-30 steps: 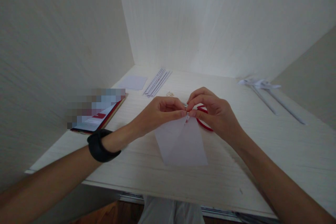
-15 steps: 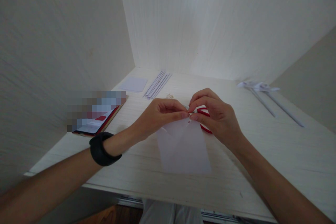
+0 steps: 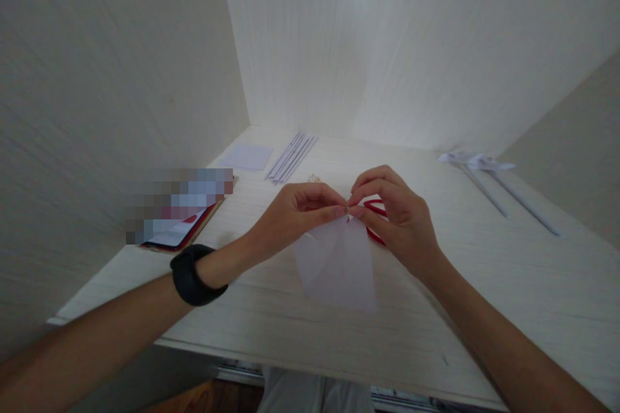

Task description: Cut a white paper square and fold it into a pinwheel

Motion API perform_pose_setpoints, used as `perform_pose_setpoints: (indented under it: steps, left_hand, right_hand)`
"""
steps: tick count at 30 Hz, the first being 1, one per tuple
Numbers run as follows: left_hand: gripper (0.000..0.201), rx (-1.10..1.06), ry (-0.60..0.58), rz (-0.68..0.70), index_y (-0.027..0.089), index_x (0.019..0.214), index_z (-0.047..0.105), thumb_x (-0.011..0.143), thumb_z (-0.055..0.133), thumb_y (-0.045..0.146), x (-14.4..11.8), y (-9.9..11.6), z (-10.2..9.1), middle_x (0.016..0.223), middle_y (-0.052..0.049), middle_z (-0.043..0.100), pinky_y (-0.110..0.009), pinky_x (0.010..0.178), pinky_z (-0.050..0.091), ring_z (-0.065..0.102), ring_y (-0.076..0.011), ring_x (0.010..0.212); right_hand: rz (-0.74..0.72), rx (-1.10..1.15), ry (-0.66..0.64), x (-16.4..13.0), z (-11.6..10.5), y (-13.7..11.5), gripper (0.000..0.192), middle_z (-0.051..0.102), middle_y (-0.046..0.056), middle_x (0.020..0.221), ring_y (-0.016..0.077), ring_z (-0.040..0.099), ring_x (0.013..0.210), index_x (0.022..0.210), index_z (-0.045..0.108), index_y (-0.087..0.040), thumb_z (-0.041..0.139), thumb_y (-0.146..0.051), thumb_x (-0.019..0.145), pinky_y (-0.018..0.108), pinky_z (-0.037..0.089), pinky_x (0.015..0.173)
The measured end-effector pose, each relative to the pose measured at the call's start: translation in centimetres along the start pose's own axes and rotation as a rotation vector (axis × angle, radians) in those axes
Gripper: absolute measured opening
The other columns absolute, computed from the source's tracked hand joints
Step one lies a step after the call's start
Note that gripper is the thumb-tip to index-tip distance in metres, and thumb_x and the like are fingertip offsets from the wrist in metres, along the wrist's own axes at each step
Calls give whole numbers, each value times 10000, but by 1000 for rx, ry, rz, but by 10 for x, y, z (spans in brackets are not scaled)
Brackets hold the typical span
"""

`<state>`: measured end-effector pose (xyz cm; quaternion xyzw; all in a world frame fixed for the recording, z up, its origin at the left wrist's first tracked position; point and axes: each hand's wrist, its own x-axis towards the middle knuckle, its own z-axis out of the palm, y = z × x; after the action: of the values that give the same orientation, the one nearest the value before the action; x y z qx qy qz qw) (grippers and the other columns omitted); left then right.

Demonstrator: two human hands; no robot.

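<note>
A white sheet of paper (image 3: 335, 264) hangs from my fingertips over the middle of the table, its upper edge gathered where my hands meet. My left hand (image 3: 312, 205), with a black band on its wrist, pinches the gathered paper between thumb and fingers. From the other side, my right hand (image 3: 391, 205) pinches the same spot, fingertips touching those of the left. Whatever small detail lies between the fingertips is hidden. Behind my right hand, red-handled scissors (image 3: 374, 236) lie on the table, their blades mostly covered.
At the left a phone (image 3: 181, 226) rests on a red-edged case, partly blurred. Thin white paper strips (image 3: 291, 158) and a square of paper (image 3: 248, 157) lie at the back. Small tan bands (image 3: 314, 178) are near them. Two white sticks with paper tops (image 3: 526, 202) lie at right.
The paper's lower part has swung slightly left and looks narrower. Both hands keep their pinch at nearly the same place.
</note>
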<state>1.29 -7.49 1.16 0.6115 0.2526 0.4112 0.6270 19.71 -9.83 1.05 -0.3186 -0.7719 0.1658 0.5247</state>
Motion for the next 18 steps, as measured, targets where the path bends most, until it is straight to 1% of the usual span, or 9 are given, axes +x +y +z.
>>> perform_pose_setpoints:
  steps: [4,9,12,15,18]
  left_hand:
    - [54,38,17,-14,144,730,736,745,766,186,0,0,0,718,-6,719,-204,658,492,631,-99,663]
    - [51,5,-8,-29,143,730,735,759,757,179,0,-1,-1,700,3,717,-182,633,481,624,-82,639]
    - [55,18,-9,-31,150,744,733,770,752,195,0,-2,-1,703,6,721,-183,626,485,626,-82,631]
    - [85,130,9,28,154,771,739,784,744,238,-1,-1,-2,749,-11,737,-207,667,504,650,-106,678]
    - [107,325,46,156,166,823,751,811,721,268,-1,1,-3,838,-31,755,-233,761,515,676,-138,796]
  right_hand:
    - [-8,-28,2,-1,-1,1,94,589,4,911,131,574,879,808,660,-217,724,-150,823,276,471,800]
    - [-56,-131,8,1,-1,-1,88,596,8,893,135,580,842,797,649,-212,718,-167,829,279,481,762]
    - [-56,-159,9,1,-1,-3,86,599,15,881,149,584,828,787,643,-218,694,-189,850,296,487,748]
    - [-26,-173,8,2,0,-4,97,604,21,874,161,588,825,776,640,-225,681,-196,859,313,492,743]
    - [2,-184,24,3,0,-3,105,607,21,857,167,589,816,766,639,-226,684,-198,856,318,493,736]
